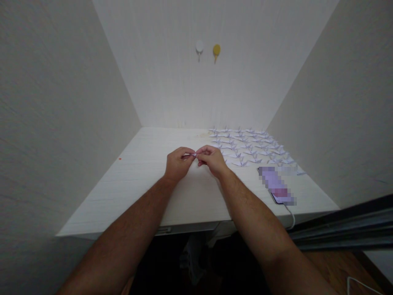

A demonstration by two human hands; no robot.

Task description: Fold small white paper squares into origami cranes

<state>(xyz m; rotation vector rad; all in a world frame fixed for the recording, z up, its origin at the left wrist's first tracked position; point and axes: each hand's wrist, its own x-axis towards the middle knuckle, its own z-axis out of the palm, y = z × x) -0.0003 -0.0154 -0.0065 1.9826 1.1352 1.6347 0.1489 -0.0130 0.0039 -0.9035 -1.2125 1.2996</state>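
Between my fingertips is a small piece of folded pale paper (194, 154), mostly hidden by the fingers. My left hand (180, 163) pinches it from the left, thumb against forefinger. From the other side my right hand (211, 159) grips it the same way, so the two hands nearly meet above the middle of the white desk (135, 184). Just beyond and to the right of my right hand stand rows of folded pale paper cranes (239, 155). How the held paper is folded is too small to tell.
A phone (276, 186) with a lit, blurred screen lies at the right front, and its white cable (291, 215) hangs over the desk edge. Walls enclose three sides. On the back wall are a white hook (199, 47) and a yellow hook (216, 50). A small orange dot (120, 159) marks the left side.
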